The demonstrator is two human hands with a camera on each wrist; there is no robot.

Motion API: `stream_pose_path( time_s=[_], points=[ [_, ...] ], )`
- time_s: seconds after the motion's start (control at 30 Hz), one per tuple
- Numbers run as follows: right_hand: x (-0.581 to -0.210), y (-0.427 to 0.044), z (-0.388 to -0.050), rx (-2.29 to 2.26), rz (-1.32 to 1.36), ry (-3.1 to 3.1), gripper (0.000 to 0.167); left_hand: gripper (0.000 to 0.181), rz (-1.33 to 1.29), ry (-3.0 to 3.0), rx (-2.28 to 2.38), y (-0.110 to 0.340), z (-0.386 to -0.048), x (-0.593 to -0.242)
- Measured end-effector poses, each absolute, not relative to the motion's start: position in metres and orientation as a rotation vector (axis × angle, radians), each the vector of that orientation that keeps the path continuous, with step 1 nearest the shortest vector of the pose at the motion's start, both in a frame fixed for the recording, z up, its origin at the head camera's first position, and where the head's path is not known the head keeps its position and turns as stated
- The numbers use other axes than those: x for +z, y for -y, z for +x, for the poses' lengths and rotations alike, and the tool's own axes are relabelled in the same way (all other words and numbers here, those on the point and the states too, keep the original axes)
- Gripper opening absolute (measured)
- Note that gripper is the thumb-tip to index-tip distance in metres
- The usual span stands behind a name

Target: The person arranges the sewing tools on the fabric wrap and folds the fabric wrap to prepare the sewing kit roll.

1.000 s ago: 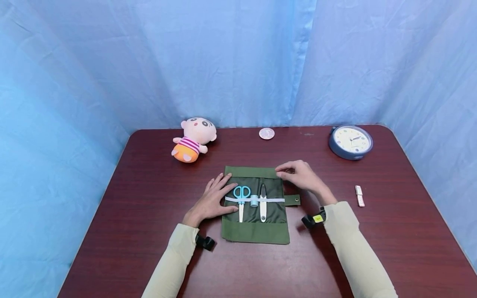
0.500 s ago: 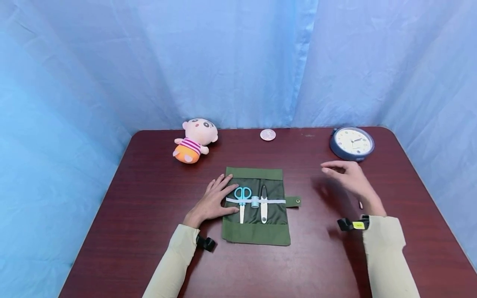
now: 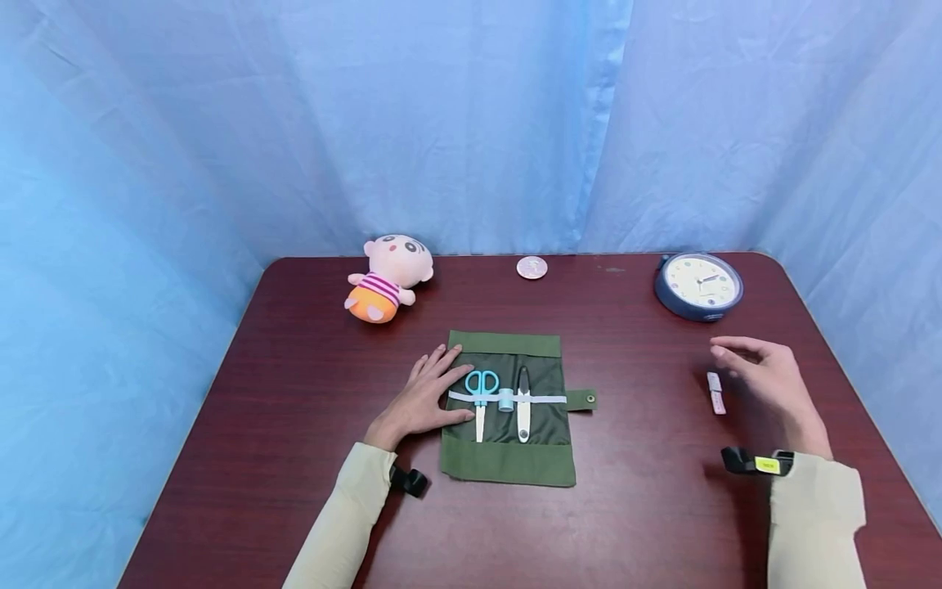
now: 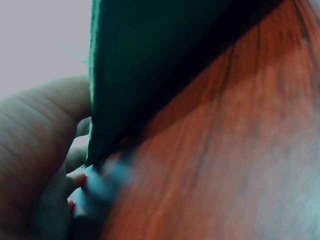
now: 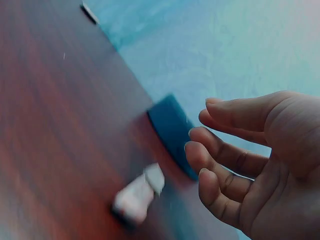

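The left hand (image 3: 423,401) rests spread on a green fabric tool roll (image 3: 508,463), scissors (image 3: 480,421) just beside its thumb, while the right hand (image 3: 773,388), fingers loosely bent, hovers beside a small white-and-pink stick (image 3: 716,393), a blue-rimmed clock (image 3: 699,286) beyond it.

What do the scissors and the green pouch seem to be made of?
Scissors: likely smooth plastic handles, from their even blue; the pale blades could be metal.
Green pouch: matte fabric, judging by its flat folded flaps; the creased, faintly shiny lining suggests nylon.
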State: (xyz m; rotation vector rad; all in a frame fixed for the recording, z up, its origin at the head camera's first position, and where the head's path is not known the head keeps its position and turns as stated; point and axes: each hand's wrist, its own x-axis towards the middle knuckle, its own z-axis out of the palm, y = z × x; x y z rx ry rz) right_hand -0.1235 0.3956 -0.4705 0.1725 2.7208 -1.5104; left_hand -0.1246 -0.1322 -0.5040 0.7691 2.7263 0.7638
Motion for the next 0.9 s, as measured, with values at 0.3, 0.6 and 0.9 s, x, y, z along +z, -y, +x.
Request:
stream_pose_path(
  time_s=[0.3,0.6,0.9],
  points=[
    [-0.488,-0.414,-0.108,-1.392,0.276,-2.722,0.050,0.073,0.774,-2.731,0.762,0.132,-0.125,-0.504],
    [-0.495,-0.419,-0.103,-1.200,0.125,-2.798,0.053,0.073,0.776,-2.732,0.759,0.132,-0.125,-0.504],
    [-0.497,-0.416,-0.103,-0.999,-0.097,-2.915,0.043,0.073,0.770,-2.734,0.748,0.132,-0.125,-0.503]
  ],
)
